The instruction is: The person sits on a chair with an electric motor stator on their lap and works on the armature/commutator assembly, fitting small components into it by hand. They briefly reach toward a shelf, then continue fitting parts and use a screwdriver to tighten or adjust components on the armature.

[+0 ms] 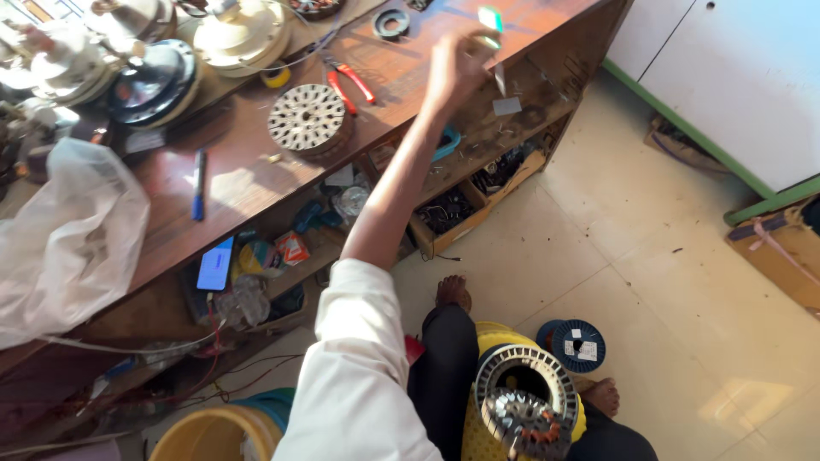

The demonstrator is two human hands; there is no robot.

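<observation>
here, right hand [457, 72], green-tipped tool [490, 19] pointing up

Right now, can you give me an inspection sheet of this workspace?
Surface: wooden bench, sunlit.
Job's things: stator core on bench; second stator on person's lap.
Clutter: red-handled pliers, blue pen, white plastic bag, fan motor housings.
Fingers: left hand raised over bench, pinching a small green-tipped object; right hand not in view.
Cables: loose wires under bench.
Surroundings: tiled floor, wire spool, yellow bucket.
</observation>
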